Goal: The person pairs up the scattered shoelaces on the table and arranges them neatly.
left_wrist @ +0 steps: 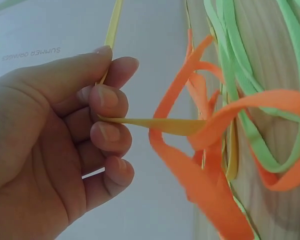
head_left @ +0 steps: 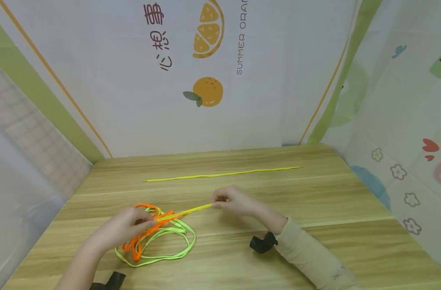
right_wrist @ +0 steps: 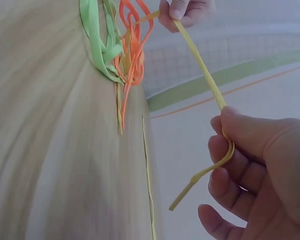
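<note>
A yellow flat shoelace (head_left: pixel 194 209) stretches above the table between both hands. My left hand (head_left: pixel 128 227) pinches it between thumb and index finger; in the left wrist view its other part (left_wrist: pixel 155 125) passes between the fingers toward the orange loops. My right hand (head_left: pixel 236 200) pinches it near its end, and a short free tail (right_wrist: pixel 190 186) hangs past the fingers in the right wrist view. Under and beside the left hand lie a tangled orange lace (head_left: pixel 136 246) and a loosely coiled green lace (head_left: pixel 191 245).
Another yellow lace (head_left: pixel 220 175) lies nearly straight across the back of the wooden table (head_left: pixel 314 193). Black wrist-worn pieces show at the right wrist (head_left: pixel 263 243) and the left wrist (head_left: pixel 113 280). A printed curtain (head_left: pixel 133 100) hangs behind the table.
</note>
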Demonstrator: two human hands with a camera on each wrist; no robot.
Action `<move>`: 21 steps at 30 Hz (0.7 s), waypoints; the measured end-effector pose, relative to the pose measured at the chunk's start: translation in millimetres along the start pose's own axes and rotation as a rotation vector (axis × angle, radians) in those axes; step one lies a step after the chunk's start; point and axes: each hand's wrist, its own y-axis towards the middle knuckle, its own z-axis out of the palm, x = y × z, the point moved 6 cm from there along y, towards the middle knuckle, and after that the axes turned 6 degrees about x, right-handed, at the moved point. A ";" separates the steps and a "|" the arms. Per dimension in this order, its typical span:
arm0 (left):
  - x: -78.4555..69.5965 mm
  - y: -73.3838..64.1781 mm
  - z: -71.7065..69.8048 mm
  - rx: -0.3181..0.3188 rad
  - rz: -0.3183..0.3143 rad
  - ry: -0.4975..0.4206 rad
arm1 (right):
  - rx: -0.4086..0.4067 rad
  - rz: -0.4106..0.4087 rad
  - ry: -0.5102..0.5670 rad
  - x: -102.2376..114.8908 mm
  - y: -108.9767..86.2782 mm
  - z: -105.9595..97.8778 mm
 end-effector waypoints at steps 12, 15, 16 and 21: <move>0.5 -0.2 -4.6 0.019 -0.034 -0.015 | -0.038 0.047 -0.068 -10.9 -13.9 -17.9; 1.5 0.6 -4.6 0.022 -0.039 -0.014 | -0.044 0.049 -0.063 -14.3 -17.7 -21.3; 1.7 0.7 -4.9 0.022 -0.038 -0.015 | -0.048 0.052 -0.065 -15.6 -19.1 -22.8; 3.4 1.0 -6.7 0.019 -0.047 -0.024 | -0.064 0.046 -0.110 -19.5 -27.4 -33.2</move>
